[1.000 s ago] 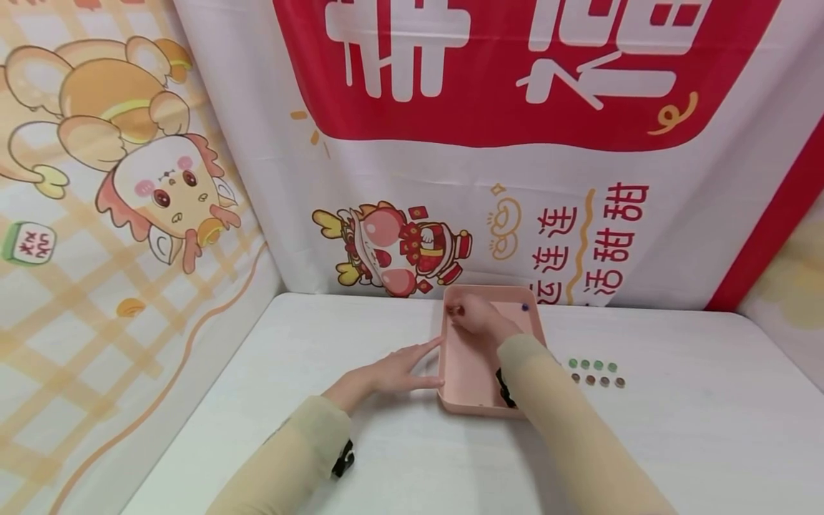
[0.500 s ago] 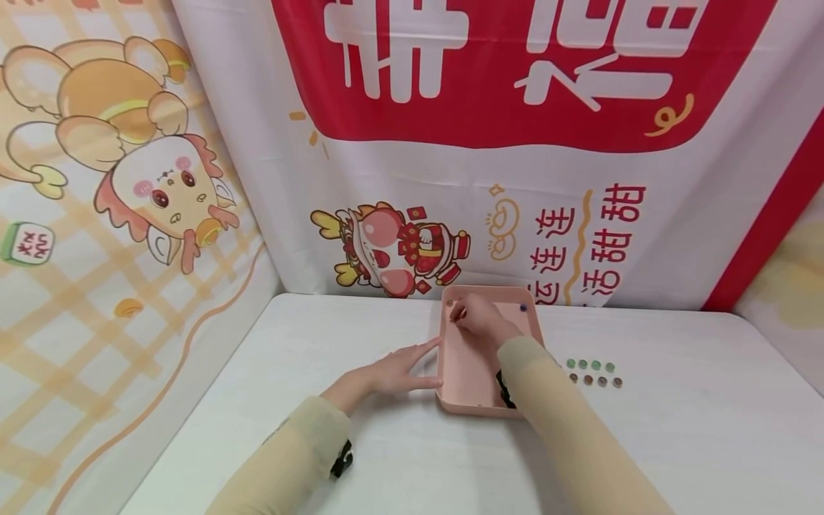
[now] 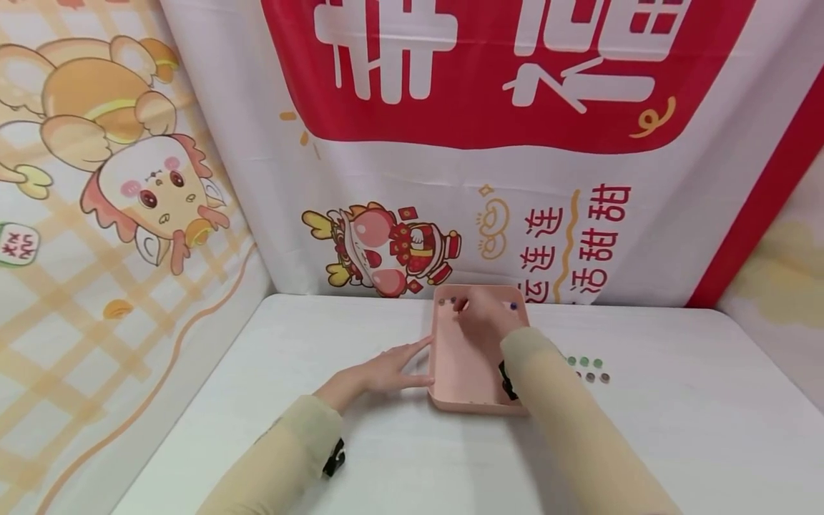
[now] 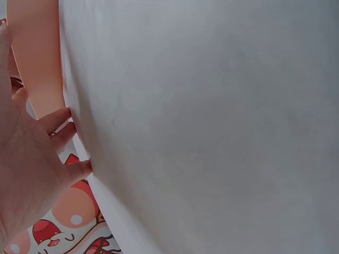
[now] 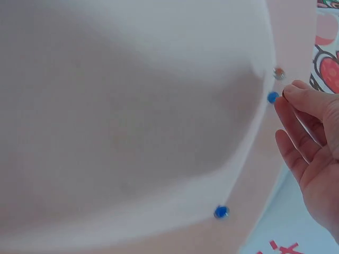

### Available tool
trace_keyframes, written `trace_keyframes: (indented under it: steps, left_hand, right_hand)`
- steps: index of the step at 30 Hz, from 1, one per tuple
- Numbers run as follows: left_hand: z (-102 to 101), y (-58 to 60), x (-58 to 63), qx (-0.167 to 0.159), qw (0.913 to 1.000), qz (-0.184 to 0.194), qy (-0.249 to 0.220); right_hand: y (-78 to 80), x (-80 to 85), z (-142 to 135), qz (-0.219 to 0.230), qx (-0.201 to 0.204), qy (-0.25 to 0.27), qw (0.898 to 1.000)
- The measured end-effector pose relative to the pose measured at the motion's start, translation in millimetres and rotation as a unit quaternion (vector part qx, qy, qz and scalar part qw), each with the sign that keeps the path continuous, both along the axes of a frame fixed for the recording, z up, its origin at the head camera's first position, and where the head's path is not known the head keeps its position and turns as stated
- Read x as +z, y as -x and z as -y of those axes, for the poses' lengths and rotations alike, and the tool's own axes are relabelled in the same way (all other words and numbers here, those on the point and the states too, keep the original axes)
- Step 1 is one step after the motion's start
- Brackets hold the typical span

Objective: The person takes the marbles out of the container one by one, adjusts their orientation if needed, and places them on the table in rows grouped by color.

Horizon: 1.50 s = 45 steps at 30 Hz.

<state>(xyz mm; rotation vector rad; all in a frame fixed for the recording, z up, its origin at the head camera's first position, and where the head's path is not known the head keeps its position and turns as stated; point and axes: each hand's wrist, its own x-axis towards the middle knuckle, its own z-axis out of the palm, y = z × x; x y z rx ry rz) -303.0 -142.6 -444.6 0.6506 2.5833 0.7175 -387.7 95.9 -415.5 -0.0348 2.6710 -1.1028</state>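
Note:
A shallow pink tray (image 3: 458, 373) stands on the white table near the back wall. My left hand (image 3: 386, 368) rests against the tray's left wall with straight, spread fingers. Inside the tray, at the far end, is my right hand (image 3: 484, 312). In the right wrist view its thumb and index finger pinch a small dark marble (image 5: 284, 94), mostly hidden by the fingertips. Beside these fingertips lie a blue marble (image 5: 273, 97) and an orange-and-clear marble (image 5: 279, 73), along the tray's far edge. Another blue marble (image 5: 221, 211) sits in the far right corner.
To the right of the tray, a row of green marbles (image 3: 584, 362) and a row of brownish marbles (image 3: 591, 377) lie on the table, partly hidden by the right sleeve (image 3: 560, 400). A printed cloth wall (image 3: 373, 172) rises directly behind the tray.
My right hand has shifted slightly right along the tray's far end, uncovering first the brownish marble, then the blue one beside it. My left hand stays at the tray wall.

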Motion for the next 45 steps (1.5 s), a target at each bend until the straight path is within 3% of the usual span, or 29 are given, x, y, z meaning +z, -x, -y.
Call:
trace_keyframes:
  steps: [3, 7, 12, 18, 21, 27, 34, 45]
  left_hand:
    - [0.8, 0.5, -0.2, -0.005, 1.0000, -0.003, 0.001]
    - [0.9, -0.1, 0.3, -0.007, 1.0000, -0.003, 0.003]
    - [-1.1, -1.1, 2.2, -0.002, 1.0000, 0.002, 0.003]
    - [-1.3, -1.1, 2.5, -0.001, 1.0000, 0.003, 0.000]
    - [-0.9, -0.6, 1.6, 0.000, 1.0000, 0.005, -0.002]
    - [-1.1, 0.1, -0.2, -0.004, 1.0000, 0.004, -0.005]
    - [-2.5, -1.9, 2.3, -0.001, 0.9999, 0.011, -0.008]
    - [-1.6, -1.1, 2.4, 0.002, 0.9999, 0.013, -0.009]
  right_hand:
    - [2.3, 7.1, -6.0, -0.054, 0.077, -0.087, 0.992]
    - [11.1, 11.8, -13.5, -0.103, 0.153, -0.109, 0.977]
    - [12.4, 24.3, -21.7, -0.132, 0.184, -0.127, 0.966]
    - [6.3, 39.4, -33.9, -0.189, 0.221, -0.112, 0.950]
    - [2.4, 43.7, -44.4, -0.204, 0.225, -0.109, 0.946]
    - [-9.9, 51.8, -72.6, -0.213, 0.203, -0.097, 0.951]
    - [-27.2, 56.5, -106.0, -0.249, 0.206, -0.088, 0.942]
    - [-69.3, 48.6, -162.2, -0.188, 0.171, -0.073, 0.964]
